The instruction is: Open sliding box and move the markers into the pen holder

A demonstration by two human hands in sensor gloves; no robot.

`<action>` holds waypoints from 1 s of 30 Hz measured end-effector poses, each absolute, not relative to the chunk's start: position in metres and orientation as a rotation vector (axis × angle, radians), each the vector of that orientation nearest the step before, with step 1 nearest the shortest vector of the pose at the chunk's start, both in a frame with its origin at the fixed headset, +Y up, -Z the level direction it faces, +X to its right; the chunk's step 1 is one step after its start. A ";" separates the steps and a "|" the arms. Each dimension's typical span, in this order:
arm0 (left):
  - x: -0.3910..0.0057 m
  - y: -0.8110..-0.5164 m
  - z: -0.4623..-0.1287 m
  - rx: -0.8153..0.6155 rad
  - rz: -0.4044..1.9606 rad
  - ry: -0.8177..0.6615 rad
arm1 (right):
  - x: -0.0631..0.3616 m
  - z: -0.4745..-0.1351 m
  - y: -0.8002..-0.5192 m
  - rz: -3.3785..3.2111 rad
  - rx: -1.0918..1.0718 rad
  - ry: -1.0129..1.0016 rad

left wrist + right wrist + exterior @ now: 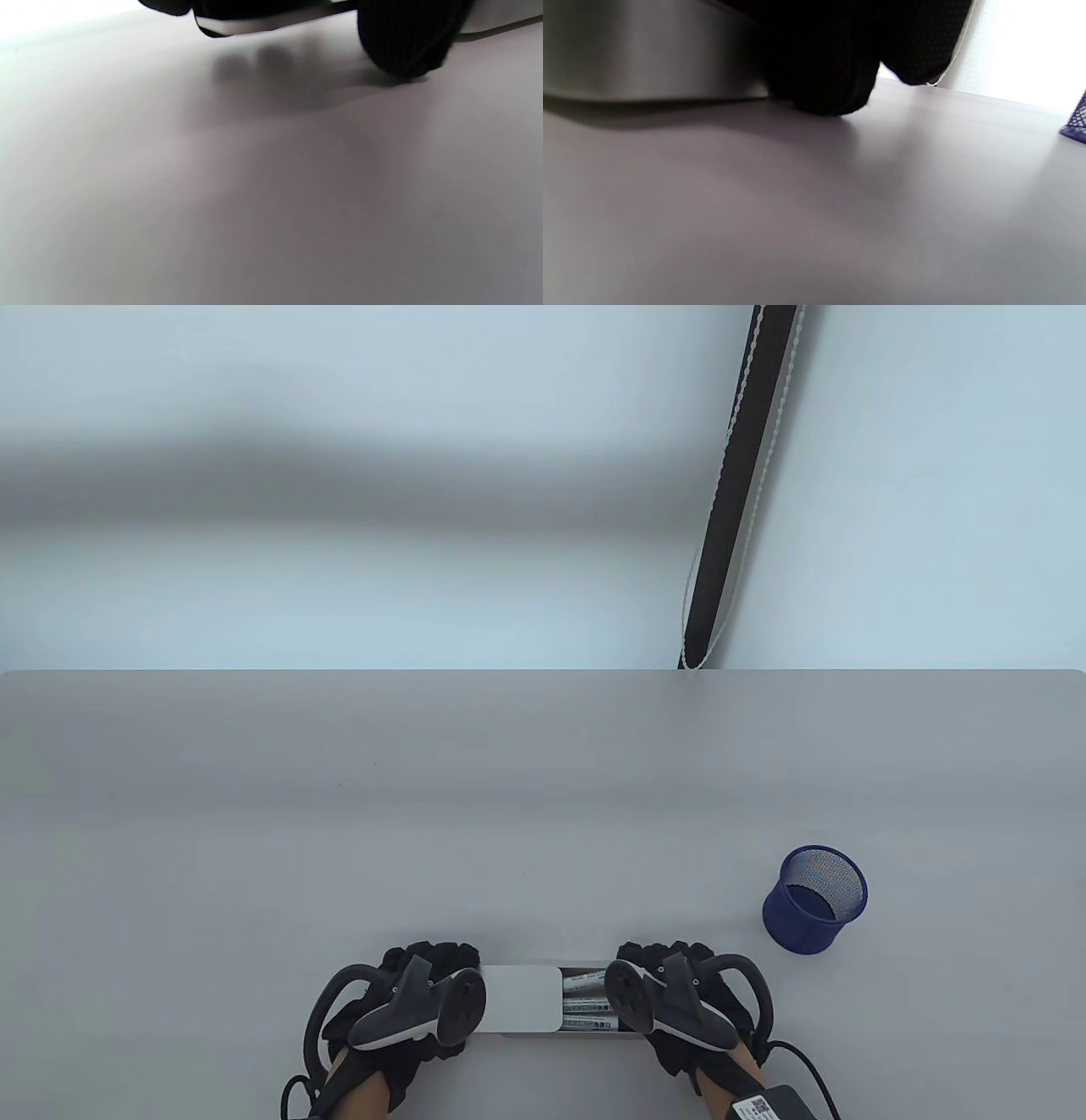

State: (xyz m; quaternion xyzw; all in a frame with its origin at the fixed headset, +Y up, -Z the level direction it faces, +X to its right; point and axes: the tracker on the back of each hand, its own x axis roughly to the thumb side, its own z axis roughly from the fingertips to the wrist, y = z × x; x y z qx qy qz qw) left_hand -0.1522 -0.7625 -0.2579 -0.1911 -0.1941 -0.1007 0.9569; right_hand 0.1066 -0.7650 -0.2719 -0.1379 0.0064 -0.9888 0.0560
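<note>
Where the bench meets its near edge, a flat metal sliding box lies lengthwise, left to right, with a hand at each end. Its pale lid covers the left part and leaves the right part uncovered, and there the markers lie side by side inside, grey barrels with printed labels, running along the box. The left hand grips the lid end: in the left wrist view a gloved fingertip reaches down to the bench just beside the box's bottom edge, other fingers curling over its far side. The right hand grips the tray end; in the right wrist view its dark fingers wrap the box's brushed metal wall and touch the bench. Both hands look curled round the box, though the trackers hide most of the fingers from above. The pen holder, a blue mesh cup, stands upright toward the bench's right edge, well apart from the box and beyond the right hand.
</note>
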 end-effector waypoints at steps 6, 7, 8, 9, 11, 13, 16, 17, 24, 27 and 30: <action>-0.152 -0.762 -0.258 -0.382 -0.214 -0.396 | 0.113 -0.272 -0.762 -3.075 -0.401 -0.026; -0.152 -0.762 -0.258 -0.382 -0.214 -0.396 | 0.114 -0.273 -0.762 -3.085 -0.403 -0.038; -0.152 -0.762 -0.258 -0.381 -0.214 -0.396 | 0.115 -0.273 -0.761 -3.093 -0.403 -0.050; -0.152 -0.762 -0.258 -0.381 -0.214 -0.396 | 0.116 -0.273 -0.761 -3.108 -0.405 -0.066; -0.152 -0.762 -0.258 -0.381 -0.215 -0.398 | 0.119 -0.274 -0.760 -3.135 -0.403 -0.082; -0.151 -0.763 -0.258 -0.380 -0.217 -0.400 | 0.123 -0.275 -0.759 -3.161 -0.399 -0.112; -0.151 -0.763 -0.258 -0.379 -0.220 -0.402 | 0.127 -0.276 -0.758 -3.189 -0.386 -0.137; -0.151 -0.763 -0.258 -0.379 -0.220 -0.402 | 0.128 -0.276 -0.757 -3.197 -0.383 -0.143; -0.151 -0.763 -0.258 -0.378 -0.224 -0.403 | 0.138 -0.277 -0.753 -3.257 -0.338 -0.182; -0.151 -0.763 -0.258 -0.378 -0.224 -0.403 | 0.142 -0.278 -0.751 -3.285 -0.323 -0.191; -0.151 -0.763 -0.258 -0.378 -0.224 -0.403 | 0.144 -0.278 -0.748 -3.309 -0.313 -0.187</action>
